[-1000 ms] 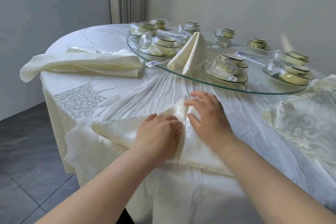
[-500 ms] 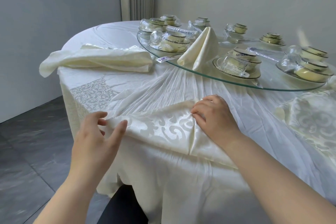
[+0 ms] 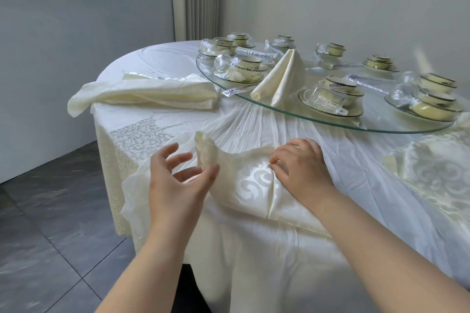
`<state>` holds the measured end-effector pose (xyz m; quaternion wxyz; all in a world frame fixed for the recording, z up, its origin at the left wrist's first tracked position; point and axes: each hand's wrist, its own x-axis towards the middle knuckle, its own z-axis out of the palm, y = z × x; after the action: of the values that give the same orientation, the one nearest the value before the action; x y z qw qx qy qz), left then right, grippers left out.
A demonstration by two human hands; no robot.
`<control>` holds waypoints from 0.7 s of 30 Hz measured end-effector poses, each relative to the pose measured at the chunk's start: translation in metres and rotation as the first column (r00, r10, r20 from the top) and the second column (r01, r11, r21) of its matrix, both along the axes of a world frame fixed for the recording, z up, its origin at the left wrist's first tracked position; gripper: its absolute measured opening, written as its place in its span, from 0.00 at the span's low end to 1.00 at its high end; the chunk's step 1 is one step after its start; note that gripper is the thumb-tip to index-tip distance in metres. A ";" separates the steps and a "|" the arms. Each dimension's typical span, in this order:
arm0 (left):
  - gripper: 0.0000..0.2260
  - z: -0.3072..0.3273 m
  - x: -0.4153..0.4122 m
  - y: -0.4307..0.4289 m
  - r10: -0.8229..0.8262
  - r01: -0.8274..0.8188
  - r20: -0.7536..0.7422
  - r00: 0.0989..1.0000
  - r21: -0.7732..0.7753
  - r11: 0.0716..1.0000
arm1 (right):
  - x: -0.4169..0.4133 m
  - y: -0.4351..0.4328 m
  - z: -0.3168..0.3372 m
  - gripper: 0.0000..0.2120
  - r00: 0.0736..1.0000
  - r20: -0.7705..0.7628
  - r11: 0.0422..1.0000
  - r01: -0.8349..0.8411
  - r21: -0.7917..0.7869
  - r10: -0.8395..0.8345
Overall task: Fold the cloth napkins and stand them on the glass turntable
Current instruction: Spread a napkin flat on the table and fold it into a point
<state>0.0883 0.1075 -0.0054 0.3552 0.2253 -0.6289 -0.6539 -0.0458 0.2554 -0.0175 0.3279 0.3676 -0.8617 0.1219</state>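
A cream patterned napkin (image 3: 256, 183) lies partly folded on the table's near edge. My left hand (image 3: 178, 183) pinches its left corner between thumb and fingers, and that corner stands up above the cloth. My right hand (image 3: 302, 170) presses bent fingertips onto the napkin's middle at the top of the fold. Beyond my hands is the glass turntable (image 3: 330, 125), and a folded napkin (image 3: 282, 76) stands upright on its near rim.
Several plastic-wrapped bowl-and-plate sets (image 3: 330, 99) ring the turntable. A pile of cream napkins (image 3: 152, 91) lies at the table's left, and another patterned napkin (image 3: 437, 170) at the right. The white tablecloth (image 3: 254, 274) hangs down over the near edge. Grey tiled floor (image 3: 50, 236) is at left.
My left hand left the napkin's centre, swung out to its left corner and lifted it. My right hand stayed pressing on the middle. The camera tilted upward.
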 end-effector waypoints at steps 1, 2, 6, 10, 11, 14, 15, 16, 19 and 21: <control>0.23 -0.002 -0.003 0.004 -0.006 0.006 0.003 1.000 -0.012 1.000 | 0.000 0.000 0.000 0.01 1.000 0.010 1.000 0.000 0.005 0.000; 0.23 -0.004 -0.005 0.007 -0.006 0.007 0.013 1.000 -0.026 1.000 | 0.000 0.000 0.000 0.01 1.000 0.019 1.000 -0.004 0.006 0.004; 0.16 -0.004 -0.010 0.013 0.018 -0.019 -0.048 0.999 -0.019 1.000 | 0.001 0.000 0.001 0.02 0.997 0.074 1.000 0.001 -0.001 0.000; 0.16 0.007 -0.012 0.029 -0.057 0.032 -0.217 0.975 -0.116 0.993 | 0.001 0.002 0.006 0.08 0.964 0.255 0.997 0.079 -0.010 -0.074; 0.16 0.010 -0.013 0.035 -0.110 0.063 -0.240 0.965 -0.195 0.979 | -0.001 0.004 0.007 0.12 0.951 0.292 0.995 0.104 -0.011 -0.097; 0.09 0.012 -0.022 0.059 -0.282 0.168 -0.199 0.939 -0.450 0.877 | -0.005 0.017 0.017 0.16 0.895 0.417 0.978 0.202 -0.058 -0.160; 0.07 0.010 -0.026 0.066 -0.308 0.177 -0.168 0.936 -0.532 0.828 | -0.005 0.023 0.023 0.16 0.872 0.461 0.970 0.229 -0.084 -0.166; 0.07 0.007 -0.029 0.073 -0.323 0.167 -0.148 0.935 -0.620 0.766 | -0.005 0.032 0.028 0.14 0.846 0.505 0.963 0.253 -0.097 -0.172; 0.09 -0.006 -0.041 0.089 -0.355 0.137 -0.093 0.930 -0.810 0.570 | -0.001 0.067 0.039 0.06 0.745 0.650 0.946 0.300 -0.123 -0.152; 0.10 -0.012 -0.044 0.096 -0.380 0.143 -0.065 0.923 -0.858 0.493 | 0.009 0.091 0.040 0.06 0.674 0.732 0.949 0.287 -0.133 -0.102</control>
<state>0.0438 0.2036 -0.0177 0.3895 -0.1546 -0.8420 -0.3397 -0.0370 0.3464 0.0222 0.0189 0.1546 -0.9341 0.3211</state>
